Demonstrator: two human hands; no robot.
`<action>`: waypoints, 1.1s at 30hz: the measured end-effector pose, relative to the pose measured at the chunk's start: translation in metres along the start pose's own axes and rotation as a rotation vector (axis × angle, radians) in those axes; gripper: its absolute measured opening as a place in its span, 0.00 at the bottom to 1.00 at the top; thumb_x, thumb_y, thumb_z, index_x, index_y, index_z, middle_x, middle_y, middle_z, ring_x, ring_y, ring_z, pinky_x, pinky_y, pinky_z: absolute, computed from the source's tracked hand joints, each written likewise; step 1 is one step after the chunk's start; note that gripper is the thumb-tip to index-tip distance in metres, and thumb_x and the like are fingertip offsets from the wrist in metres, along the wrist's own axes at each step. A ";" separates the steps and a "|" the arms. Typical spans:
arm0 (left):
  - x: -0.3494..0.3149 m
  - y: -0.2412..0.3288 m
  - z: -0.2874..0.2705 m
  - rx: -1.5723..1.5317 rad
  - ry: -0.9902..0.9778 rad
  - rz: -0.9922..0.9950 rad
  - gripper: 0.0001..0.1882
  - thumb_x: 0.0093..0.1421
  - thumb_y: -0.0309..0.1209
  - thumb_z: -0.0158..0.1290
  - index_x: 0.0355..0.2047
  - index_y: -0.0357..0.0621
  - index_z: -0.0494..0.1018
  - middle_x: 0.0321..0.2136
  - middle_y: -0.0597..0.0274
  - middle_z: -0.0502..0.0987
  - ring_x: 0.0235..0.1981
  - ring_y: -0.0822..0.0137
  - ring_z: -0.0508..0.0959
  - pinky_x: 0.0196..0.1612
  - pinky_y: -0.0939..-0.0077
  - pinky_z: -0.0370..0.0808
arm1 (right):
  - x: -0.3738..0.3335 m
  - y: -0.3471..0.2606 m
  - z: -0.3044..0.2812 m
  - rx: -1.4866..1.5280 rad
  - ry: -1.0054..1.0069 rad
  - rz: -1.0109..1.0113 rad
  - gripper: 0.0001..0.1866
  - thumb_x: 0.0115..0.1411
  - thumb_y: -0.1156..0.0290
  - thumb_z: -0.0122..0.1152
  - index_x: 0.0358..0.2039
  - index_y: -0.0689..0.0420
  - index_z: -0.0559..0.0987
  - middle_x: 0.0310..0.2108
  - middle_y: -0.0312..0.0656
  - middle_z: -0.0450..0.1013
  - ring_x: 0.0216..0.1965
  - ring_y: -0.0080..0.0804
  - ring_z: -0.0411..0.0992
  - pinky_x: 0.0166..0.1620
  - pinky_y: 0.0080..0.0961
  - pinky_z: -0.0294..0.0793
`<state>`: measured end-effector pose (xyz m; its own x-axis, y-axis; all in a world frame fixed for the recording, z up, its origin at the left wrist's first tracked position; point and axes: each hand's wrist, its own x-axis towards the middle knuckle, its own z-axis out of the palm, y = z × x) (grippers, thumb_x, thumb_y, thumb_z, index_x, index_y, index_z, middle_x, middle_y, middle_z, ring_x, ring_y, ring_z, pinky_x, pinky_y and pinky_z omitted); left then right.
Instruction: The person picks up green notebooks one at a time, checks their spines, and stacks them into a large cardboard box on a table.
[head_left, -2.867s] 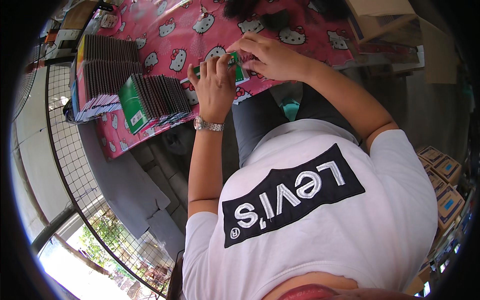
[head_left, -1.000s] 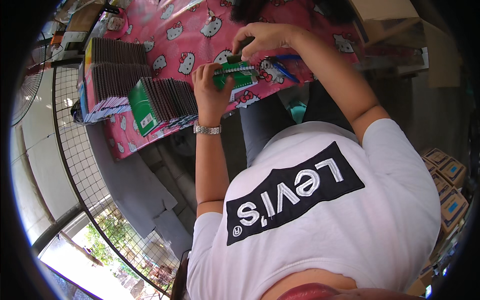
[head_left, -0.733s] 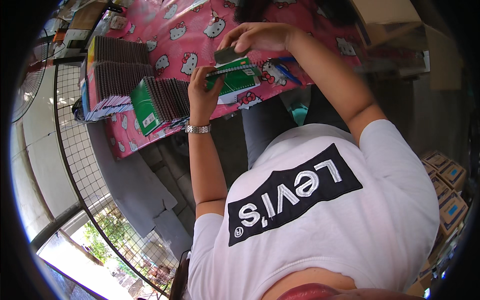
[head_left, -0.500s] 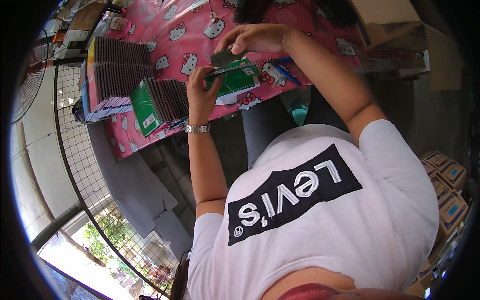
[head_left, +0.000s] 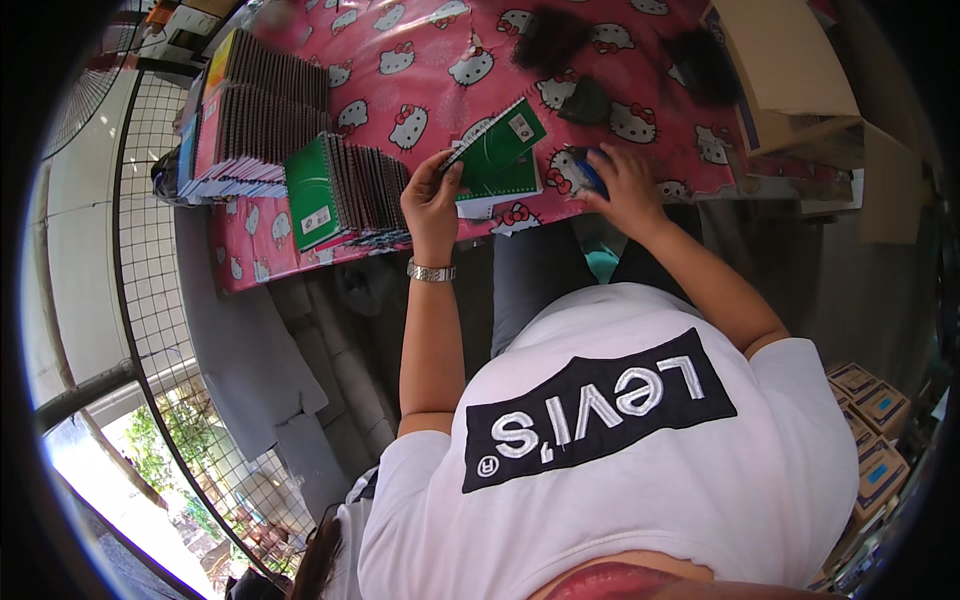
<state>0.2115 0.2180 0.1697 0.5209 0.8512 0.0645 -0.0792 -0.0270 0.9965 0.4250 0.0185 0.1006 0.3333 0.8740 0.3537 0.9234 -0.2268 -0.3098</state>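
My left hand [head_left: 432,195] pinches the left end of a green notebook [head_left: 505,140] between thumb and fingers. The notebook is tilted above the table, with a pale label near its far right corner. Under it lies another green cover [head_left: 510,184] with a row of holes along its near edge, over white sheets. Off to the right, my right hand [head_left: 628,188] has its thumb and fingers around the blue handles of a tool [head_left: 590,176] that looks like pliers. Beyond that hand, a dark greenish block [head_left: 585,101] rests on the table.
Left of my left hand stand green spiral notebooks [head_left: 315,195], with taller notebook stacks [head_left: 255,120] behind. Dark bristly bundles [head_left: 550,40] lie at the back of the pink patterned tablecloth [head_left: 440,90]. An open cardboard box [head_left: 800,70] occupies the far right; small boxes [head_left: 875,400] sit lower right.
My right hand has put down the dark block and moved right and nearer to the blue-handled pliers. The notebook in my left hand now tilts up toward the right.
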 end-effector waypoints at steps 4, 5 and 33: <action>-0.001 -0.002 0.006 0.013 0.039 0.042 0.11 0.62 0.22 0.56 0.46 0.33 0.76 0.34 0.65 0.79 0.32 0.79 0.77 0.32 0.83 0.78 | 0.005 -0.006 -0.009 0.232 -0.130 0.163 0.29 0.50 0.65 0.69 0.54 0.57 0.73 0.53 0.48 0.68 0.57 0.47 0.65 0.58 0.41 0.64; -0.005 -0.001 0.006 0.035 0.048 0.024 0.11 0.62 0.23 0.56 0.45 0.33 0.76 0.34 0.65 0.79 0.32 0.79 0.77 0.32 0.83 0.78 | 0.010 -0.010 -0.011 0.372 -0.113 0.256 0.29 0.50 0.65 0.69 0.53 0.57 0.74 0.52 0.48 0.68 0.56 0.46 0.65 0.58 0.40 0.65; -0.012 0.127 -0.090 0.333 0.744 0.297 0.11 0.61 0.21 0.56 0.43 0.32 0.76 0.29 0.60 0.80 0.18 0.78 0.74 0.14 0.87 0.65 | 0.012 0.019 -0.009 0.290 -0.141 0.040 0.24 0.54 0.67 0.65 0.52 0.56 0.75 0.46 0.45 0.70 0.50 0.44 0.68 0.56 0.38 0.66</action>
<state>0.1193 0.2516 0.2908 -0.1821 0.9033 0.3885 0.1898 -0.3554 0.9152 0.4487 0.0208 0.1072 0.3199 0.9224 0.2166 0.8106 -0.1480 -0.5666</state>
